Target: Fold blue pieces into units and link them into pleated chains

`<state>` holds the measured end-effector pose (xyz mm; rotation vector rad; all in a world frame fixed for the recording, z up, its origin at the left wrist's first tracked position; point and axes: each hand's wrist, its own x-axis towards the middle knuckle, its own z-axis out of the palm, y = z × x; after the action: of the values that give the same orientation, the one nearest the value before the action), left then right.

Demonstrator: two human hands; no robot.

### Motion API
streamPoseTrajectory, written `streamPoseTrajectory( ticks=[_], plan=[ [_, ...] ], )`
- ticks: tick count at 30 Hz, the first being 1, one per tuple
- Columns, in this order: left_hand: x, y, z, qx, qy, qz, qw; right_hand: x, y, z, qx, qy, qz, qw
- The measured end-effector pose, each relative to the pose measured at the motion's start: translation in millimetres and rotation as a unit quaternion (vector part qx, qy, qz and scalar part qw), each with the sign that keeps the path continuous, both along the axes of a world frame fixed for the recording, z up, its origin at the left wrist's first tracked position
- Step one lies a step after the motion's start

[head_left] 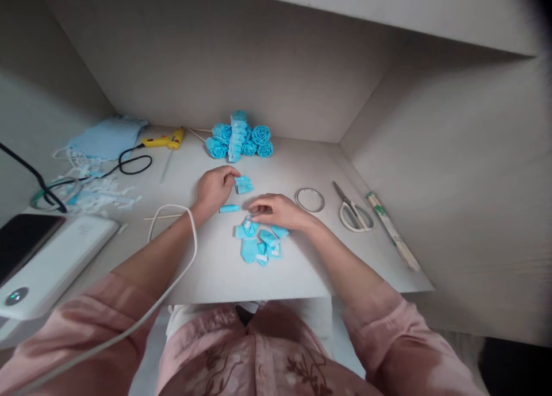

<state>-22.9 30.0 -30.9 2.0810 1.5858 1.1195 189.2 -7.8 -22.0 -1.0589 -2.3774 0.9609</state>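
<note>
A small blue crinkled petal piece [245, 184] is at the fingertips of my left hand [215, 187], which is closed on its left edge. My right hand [278, 210] hovers over the near pile of cut blue pieces [249, 250], some with white patches; its thumb and fingers are bent and apart, with nothing visible between them. Between the hands lies a small blue roll [229, 208]. A thin wooden stick [164, 216] shows left of my left wrist, partly hidden by that arm.
Blue paper roses [261, 134] lie at the back, left of them a yellow glue gun [164, 139] and blue masks [107, 137]. Scraps [101, 192] and a white power bank [64, 264] are left. At right are a tape ring [309, 190], scissors [356, 215] and bundled sticks [392, 232]. A white cable [194, 235] crosses my left arm.
</note>
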Motion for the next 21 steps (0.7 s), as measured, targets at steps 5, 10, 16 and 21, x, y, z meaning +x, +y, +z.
streamPoseTrajectory(
  ticks=[5, 10, 16, 21],
  plan=[
    [12, -11, 3.5, 0.001, -0.059, -0.045, 0.997, -1, -2, 5, 0.067, -0.057, 0.044, 0.995],
    [23, -24, 9.3, -0.058, -0.11, -0.15, 0.981, 8, 5, 4, -0.061, 0.061, -0.032, 0.996],
    [27, -25, 9.6, -0.158, -0.187, -0.198, 0.949, 8, 6, 8, -0.007, 0.124, -0.097, 0.987],
    [29, -24, 10.1, -0.16, -0.172, -0.197, 0.952, 4, -1, 15, 0.039, 0.119, -0.123, 0.984]
  ],
)
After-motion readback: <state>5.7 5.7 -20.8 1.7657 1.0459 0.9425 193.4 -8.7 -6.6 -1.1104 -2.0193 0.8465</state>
